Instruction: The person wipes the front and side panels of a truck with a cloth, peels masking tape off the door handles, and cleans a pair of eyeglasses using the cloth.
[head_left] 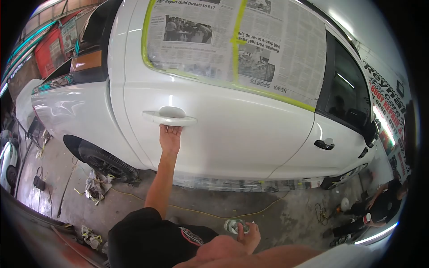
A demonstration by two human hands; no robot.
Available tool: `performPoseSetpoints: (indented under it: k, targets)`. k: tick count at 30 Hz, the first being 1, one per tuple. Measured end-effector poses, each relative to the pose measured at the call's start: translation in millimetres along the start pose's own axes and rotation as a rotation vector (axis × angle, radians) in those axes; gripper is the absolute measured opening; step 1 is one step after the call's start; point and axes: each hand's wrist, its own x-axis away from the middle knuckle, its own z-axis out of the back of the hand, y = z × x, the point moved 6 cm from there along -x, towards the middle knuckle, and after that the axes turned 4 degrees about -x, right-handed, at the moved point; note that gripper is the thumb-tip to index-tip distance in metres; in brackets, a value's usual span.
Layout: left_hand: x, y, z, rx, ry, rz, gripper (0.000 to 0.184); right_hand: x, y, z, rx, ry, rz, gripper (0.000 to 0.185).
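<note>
My left hand (170, 137) reaches up to the white door handle (174, 119), its fingers curled under the handle from below. The handle sits on the white rear door (214, 143) of a car. Newspaper (286, 58) edged with yellow-green tape (235, 58) covers that door's window. Low in the view, my right hand (250, 236) is wrapped round a clear container (233, 226), held away from the car. What the container holds is hard to make out.
A person (384, 203) in dark clothes is at the lower right. A yellow cord (214, 216) runs over the concrete floor (187, 198). Crumpled paper (97, 185) lies by the wheel (105, 161). The front door has a dark handle (324, 144). Wrapping (241, 184) lines the car's lower edge.
</note>
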Motion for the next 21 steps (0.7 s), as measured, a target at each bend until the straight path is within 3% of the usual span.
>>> performPoseSetpoints:
  k: [9, 16, 21]
  targets:
    - [-16.0, 4.2, 23.2, 0.117, 0.038, -0.001, 0.043, -2.4, 0.2, -7.5, 0.011, 0.008, 0.046, 0.033]
    - [-25.6, 1.2, 46.7, -0.065, -0.048, -0.056, 0.043, -0.3, -3.2, -7.8, -0.015, -0.031, 0.026, 0.034]
    - [-28.7, 4.1, 51.5, -0.233, 0.026, -0.096, 0.037, 0.2, -8.0, -5.2, 0.007, -0.046, 0.043, 0.034]
